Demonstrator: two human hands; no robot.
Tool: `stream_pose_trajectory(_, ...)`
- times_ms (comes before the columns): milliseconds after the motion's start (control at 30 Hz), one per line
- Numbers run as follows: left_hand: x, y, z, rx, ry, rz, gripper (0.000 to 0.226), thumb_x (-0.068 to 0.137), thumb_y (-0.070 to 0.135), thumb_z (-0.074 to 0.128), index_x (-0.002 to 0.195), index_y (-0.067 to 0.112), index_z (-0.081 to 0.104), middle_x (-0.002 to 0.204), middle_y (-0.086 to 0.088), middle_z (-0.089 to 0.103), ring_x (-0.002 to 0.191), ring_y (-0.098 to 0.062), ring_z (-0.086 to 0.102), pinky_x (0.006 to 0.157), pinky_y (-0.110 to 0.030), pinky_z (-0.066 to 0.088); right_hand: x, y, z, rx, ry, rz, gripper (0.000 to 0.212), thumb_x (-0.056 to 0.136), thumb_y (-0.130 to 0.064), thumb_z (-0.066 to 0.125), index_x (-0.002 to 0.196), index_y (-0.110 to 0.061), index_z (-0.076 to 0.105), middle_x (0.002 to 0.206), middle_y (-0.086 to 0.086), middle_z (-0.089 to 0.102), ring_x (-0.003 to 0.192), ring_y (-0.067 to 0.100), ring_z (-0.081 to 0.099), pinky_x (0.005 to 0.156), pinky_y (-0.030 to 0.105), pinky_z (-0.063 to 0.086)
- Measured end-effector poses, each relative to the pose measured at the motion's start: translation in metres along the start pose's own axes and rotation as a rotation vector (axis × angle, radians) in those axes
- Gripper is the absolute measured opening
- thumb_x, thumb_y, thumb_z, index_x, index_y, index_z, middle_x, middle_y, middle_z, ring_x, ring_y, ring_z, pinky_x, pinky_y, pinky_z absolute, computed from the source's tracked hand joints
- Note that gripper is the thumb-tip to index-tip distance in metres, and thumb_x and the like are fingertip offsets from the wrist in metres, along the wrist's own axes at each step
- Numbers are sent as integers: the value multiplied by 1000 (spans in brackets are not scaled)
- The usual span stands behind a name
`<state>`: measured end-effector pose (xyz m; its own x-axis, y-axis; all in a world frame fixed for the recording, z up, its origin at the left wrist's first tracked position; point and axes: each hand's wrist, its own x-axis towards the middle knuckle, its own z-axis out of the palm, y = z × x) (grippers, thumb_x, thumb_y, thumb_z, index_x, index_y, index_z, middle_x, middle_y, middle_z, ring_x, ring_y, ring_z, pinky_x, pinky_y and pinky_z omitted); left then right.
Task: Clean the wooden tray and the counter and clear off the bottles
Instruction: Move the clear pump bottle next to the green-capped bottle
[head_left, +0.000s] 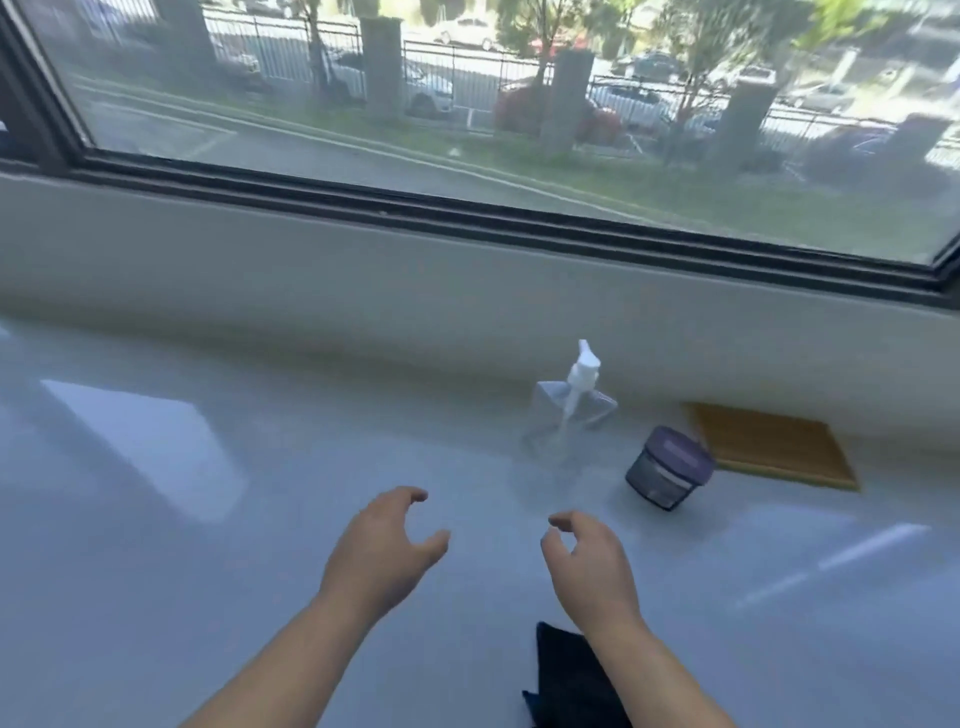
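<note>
Hovering over the counter (208, 519), both hands empty, fingers curled apart: left hand (382, 551), right hand (589, 561), near pump bottle (563, 410).

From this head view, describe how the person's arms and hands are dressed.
Both forearms are bare as far as the frame shows: no sleeves or cuffs. The left hand and right hand wear no gloves, and no rings, watch or bands show on the blurred fingers and wrists.

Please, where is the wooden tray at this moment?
In the head view, the wooden tray lies flat on the counter at the right, against the wall below the window, just behind the purple-lidded jar.
</note>
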<state>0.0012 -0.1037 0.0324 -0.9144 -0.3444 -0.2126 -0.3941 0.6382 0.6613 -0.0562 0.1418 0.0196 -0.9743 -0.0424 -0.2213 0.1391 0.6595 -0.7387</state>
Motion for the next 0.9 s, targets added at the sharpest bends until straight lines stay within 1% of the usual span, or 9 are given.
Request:
stream_pose_trajectory(167,81,109,78,-4,-21,45,83,78,62,73,149,34,42,150,10,50,129,-14,54,87,-32,45,76,55,-53,104,29,123,42,98,-32,51,139,-27,57,136,-6,60,125,16,54,96,37,47)
stream_pose_trajectory(267,119,149,107,-11,31,33,102,68,66,79,154,35,32,150,6,48,130,-18,53,83,-31,40,122,64,-54,226,-15,200,48,101,-30,49,149,-28,48,151,-1,52,127,21,55,89,32,41)
stream_pose_trajectory(433,160,177,132,-1,57,72,126,64,59,89,162,35,12,166,9,21,142,-16,43,99,-37,46,177,65,-35,374,-103,300,53,104,-28,43,157,-25,38,159,8,45,136,27,51,90,30,37)
stream_pose_trajectory(500,171,181,136,7,48,59,126,64,56,89,162,36,13,166,9,19,141,-17,44,100,-40,48,193,63,-30,413,-102,358,54,104,-28,43,158,-26,35,158,7,46,131,28,53,88,30,38)
stream_pose_trajectory(600,179,183,141,47,64,77,117,63,54,87,158,38,21,162,9,24,133,-18,50,85,-34,44,208,60,-26,441,-100,371,54,102,-24,42,155,-26,40,143,6,59,110,26,60,80,29,43)
stream_pose_trajectory(700,176,180,139,36,125,107,114,63,53,87,157,35,26,157,9,31,133,-17,48,87,-31,42,213,52,-21,499,-110,381,52,98,-23,41,149,-31,48,120,0,67,89,18,64,66,27,45)
stream_pose_trajectory(767,170,174,131,33,169,105,113,63,52,86,158,31,27,155,8,34,135,-17,45,93,-32,44,210,42,-15,603,-140,425,49,97,-25,40,142,-38,53,116,-2,66,93,20,66,76,32,52)
stream_pose_trajectory(833,161,160,114,29,205,74,113,63,52,84,158,32,27,154,9,35,135,-20,44,94,-35,46,202,26,-2,692,-208,450,43,95,-23,40,114,-49,68,106,-2,62,91,22,62,79,37,49)
stream_pose_trajectory(900,151,148,98,29,224,43,112,64,53,84,158,32,26,152,11,35,134,-20,43,90,-33,41,192,15,10,739,-274,489,42,92,-21,41,80,-44,73,96,4,56,88,29,59,88,43,53)
